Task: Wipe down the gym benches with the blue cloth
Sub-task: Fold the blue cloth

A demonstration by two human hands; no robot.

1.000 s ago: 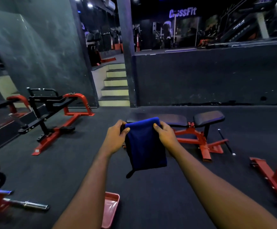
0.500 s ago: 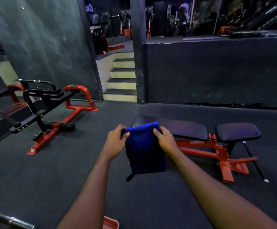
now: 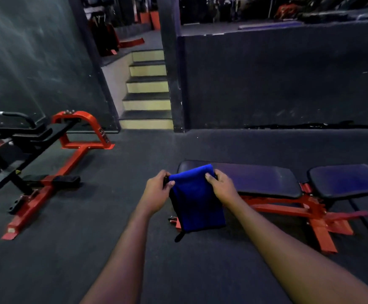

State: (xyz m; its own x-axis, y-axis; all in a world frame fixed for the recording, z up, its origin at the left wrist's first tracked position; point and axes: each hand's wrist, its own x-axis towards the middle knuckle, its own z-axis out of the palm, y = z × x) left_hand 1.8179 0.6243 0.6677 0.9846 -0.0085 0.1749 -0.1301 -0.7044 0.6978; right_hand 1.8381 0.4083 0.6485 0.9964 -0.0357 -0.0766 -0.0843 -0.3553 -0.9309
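A folded blue cloth (image 3: 197,202) hangs in the air in front of me. My left hand (image 3: 158,191) pinches its upper left corner and my right hand (image 3: 221,187) pinches its upper right corner. Just behind and to the right of the cloth stands a flat gym bench (image 3: 259,179) with a long black back pad, a separate black seat pad (image 3: 346,179) and a red steel frame (image 3: 295,210). The cloth covers the bench's near left end. Neither hand touches the bench.
A red and black rowing machine (image 3: 47,165) stands on the dark rubber floor at the left. Steps (image 3: 148,91) rise behind it beside a black pillar (image 3: 174,73). A raised dark platform wall (image 3: 284,80) runs along the back right.
The view has moved forward and tilted down, so the bench is closer and lower right in the frame. Both hands keep the same hold on the cloth.
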